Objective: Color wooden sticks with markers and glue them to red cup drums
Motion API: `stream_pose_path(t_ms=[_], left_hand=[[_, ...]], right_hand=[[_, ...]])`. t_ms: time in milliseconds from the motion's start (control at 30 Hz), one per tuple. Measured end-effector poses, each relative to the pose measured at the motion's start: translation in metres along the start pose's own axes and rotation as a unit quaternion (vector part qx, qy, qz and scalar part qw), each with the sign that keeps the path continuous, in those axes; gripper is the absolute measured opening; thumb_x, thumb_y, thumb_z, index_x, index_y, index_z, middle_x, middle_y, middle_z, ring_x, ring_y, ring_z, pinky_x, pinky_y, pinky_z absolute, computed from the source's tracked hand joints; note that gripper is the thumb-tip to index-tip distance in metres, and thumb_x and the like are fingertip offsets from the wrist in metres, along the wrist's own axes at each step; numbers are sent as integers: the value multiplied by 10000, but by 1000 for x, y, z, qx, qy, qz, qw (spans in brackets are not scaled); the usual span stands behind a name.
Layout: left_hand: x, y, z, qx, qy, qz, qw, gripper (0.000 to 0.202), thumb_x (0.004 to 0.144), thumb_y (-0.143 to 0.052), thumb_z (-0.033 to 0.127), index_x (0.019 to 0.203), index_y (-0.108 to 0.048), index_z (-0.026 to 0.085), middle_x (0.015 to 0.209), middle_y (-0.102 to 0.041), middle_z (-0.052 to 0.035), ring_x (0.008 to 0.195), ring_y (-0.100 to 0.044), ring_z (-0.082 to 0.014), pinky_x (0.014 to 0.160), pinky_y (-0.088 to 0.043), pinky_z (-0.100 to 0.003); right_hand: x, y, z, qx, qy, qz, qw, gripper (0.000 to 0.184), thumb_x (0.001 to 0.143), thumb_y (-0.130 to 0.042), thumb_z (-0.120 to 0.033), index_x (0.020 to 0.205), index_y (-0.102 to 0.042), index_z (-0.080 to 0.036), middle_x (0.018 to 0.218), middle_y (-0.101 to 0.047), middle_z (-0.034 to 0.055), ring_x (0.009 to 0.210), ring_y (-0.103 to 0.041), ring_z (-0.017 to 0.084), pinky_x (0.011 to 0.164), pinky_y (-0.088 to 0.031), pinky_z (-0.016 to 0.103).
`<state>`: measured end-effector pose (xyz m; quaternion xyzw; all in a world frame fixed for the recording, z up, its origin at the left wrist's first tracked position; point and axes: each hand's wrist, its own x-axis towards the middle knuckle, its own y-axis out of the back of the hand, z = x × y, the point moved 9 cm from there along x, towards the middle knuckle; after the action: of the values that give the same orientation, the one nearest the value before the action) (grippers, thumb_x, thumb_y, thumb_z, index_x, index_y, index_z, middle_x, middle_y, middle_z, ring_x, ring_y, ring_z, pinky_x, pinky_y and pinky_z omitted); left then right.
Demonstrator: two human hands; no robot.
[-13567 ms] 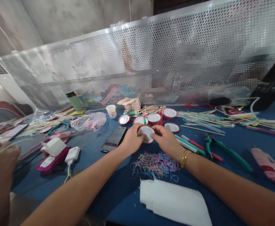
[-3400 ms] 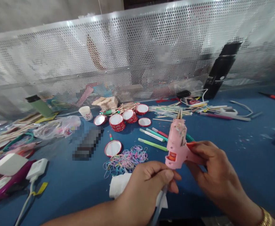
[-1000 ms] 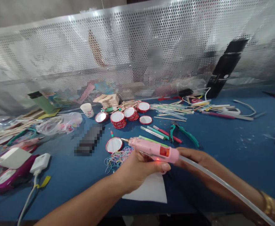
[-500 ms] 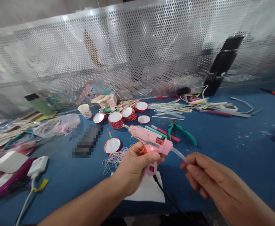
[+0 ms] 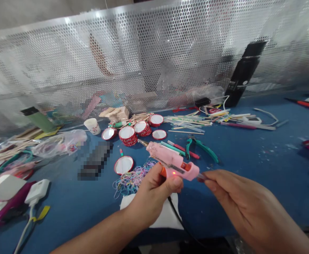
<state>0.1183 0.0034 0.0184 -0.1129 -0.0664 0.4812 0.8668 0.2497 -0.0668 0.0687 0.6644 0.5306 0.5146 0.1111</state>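
A pink glue gun (image 5: 167,157) is held above the table by my left hand (image 5: 153,195), whose fingers wrap round its handle. Its nozzle points to the upper left, and a small red light glows on its side. My right hand (image 5: 231,197) pinches a clear glue stick (image 5: 201,176) right behind the gun's back opening; only a short piece shows between fingers and gun. Below the gun lie a white cloth or paper (image 5: 167,215) and a tangle of pastel strings (image 5: 133,180). A small red-rimmed round disc (image 5: 124,164) rests left of the nozzle.
Green-handled pliers (image 5: 203,150) lie beyond the gun. Several red-rimmed round pieces (image 5: 128,135) stand near a paper cup (image 5: 92,126). A black bottle-like object (image 5: 246,74) leans against the perforated metal screen (image 5: 170,46). At left are a white plug (image 5: 38,192) and a purple power strip (image 5: 8,208).
My right hand has moved in toward the gun, and much less of the glue stick shows behind it. The gun has tilted slightly, its back end shifting right and down.
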Motion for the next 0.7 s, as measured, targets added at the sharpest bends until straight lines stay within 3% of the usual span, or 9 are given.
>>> stream_pose_path(t_ms=[200,333,633,700], left_hand=[[-1,5,-8,-8,34,18,999,430,656,-845,490,717,-590,149,666,-597,5,654,-514,-96,652,-372,-239],[-1,6,-7,-7,41,24,999,429,623,-866,475,680,-600,144,644,-615,0,638,-529,-95,642,-383,-236],[0,1,-5,-26,55,-9,998,325,621,-882,388,720,-690,145,687,-673,-15,633,-569,-102,643,-428,-245],[0,2,-6,-26,58,-15,998,303,597,-899,339,728,-713,140,710,-676,-12,653,-563,-100,655,-417,-242]], right_hand=[[2,1,-9,8,26,19,999,251,996,-441,-276,809,-599,-223,669,-619,-14,537,-567,112,493,-419,239],[1,-1,-8,3,25,22,999,221,994,-447,-269,858,-614,-219,682,-622,-16,544,-564,111,499,-418,246],[2,-8,-2,52,-4,-21,998,289,1010,-427,-312,787,-590,-229,654,-630,-26,517,-567,94,477,-440,205],[3,-6,0,46,-13,-30,998,272,1013,-417,-339,860,-617,-235,704,-671,-11,561,-620,107,503,-481,203]])
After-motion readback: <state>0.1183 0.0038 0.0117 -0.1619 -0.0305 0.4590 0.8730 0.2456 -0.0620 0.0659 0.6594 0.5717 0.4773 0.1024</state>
